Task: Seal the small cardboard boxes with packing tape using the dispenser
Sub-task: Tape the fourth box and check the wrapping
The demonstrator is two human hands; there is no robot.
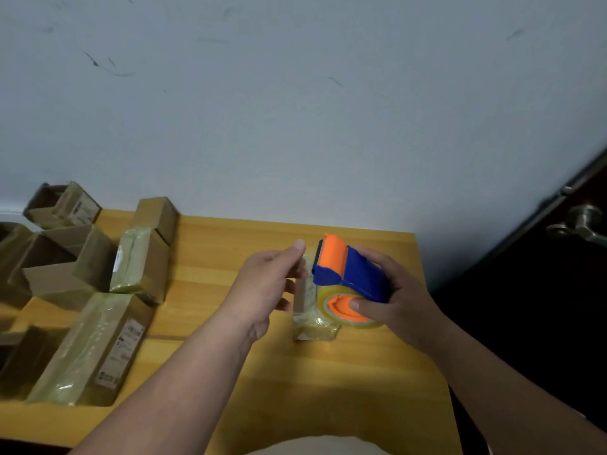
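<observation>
A small cardboard box (313, 325) wrapped in clear tape stands on the yellow wooden table (345, 382), mostly hidden behind my hands. My right hand (399, 298) grips a blue and orange tape dispenser (348, 274) with a clear tape roll, held just above the box. My left hand (269, 287) hovers to the left of the dispenser, thumb up and fingertips at the tape's free end by the orange blade guard. Whether the fingers pinch the tape is hard to see.
Several tape-wrapped cardboard boxes (98, 343) and open ones (62, 257) crowd the table's left side. A wall rises right behind the table. A dark door with a metal handle (583, 221) stands to the right. The table's right edge lies close to my right arm.
</observation>
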